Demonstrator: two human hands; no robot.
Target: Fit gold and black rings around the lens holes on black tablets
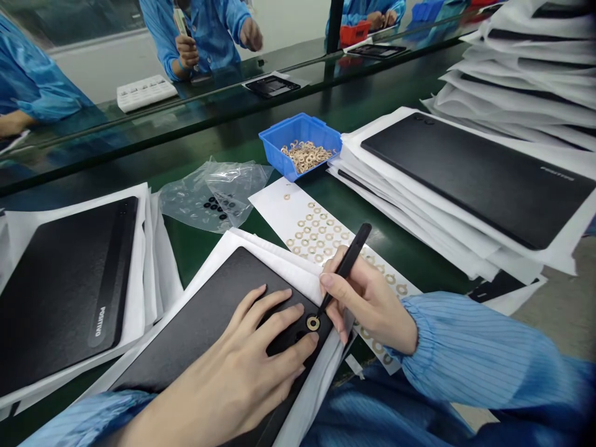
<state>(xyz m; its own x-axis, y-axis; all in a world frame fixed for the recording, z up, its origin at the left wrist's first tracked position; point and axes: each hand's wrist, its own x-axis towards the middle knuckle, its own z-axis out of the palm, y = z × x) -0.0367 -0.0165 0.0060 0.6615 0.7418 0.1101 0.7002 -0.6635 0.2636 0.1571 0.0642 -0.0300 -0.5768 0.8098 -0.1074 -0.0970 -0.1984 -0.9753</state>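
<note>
A black back panel (195, 316) lies on white sheets in front of me. My left hand (246, 360) rests flat on it with fingers spread. In my right hand (367, 298) are black tweezers (352, 251), pinched between thumb and fingers and slanting down to the left. Their tip is at a small tan ring (313, 323), which sits at a round opening near the panel's corner. A second round opening beside it is partly covered by my left fingers. Behind my right hand stretches a white sheet (274, 211) with rows of similar tan rings.
A blue bin (274, 146) holds many tan rings. Beside it lies a clear bag (205, 180) with small black rings. Stacked panels interleaved with white sheets stand left (65, 279) and right (465, 167), with a taller stack (521, 81) behind. Co-workers in blue sit across the bench.
</note>
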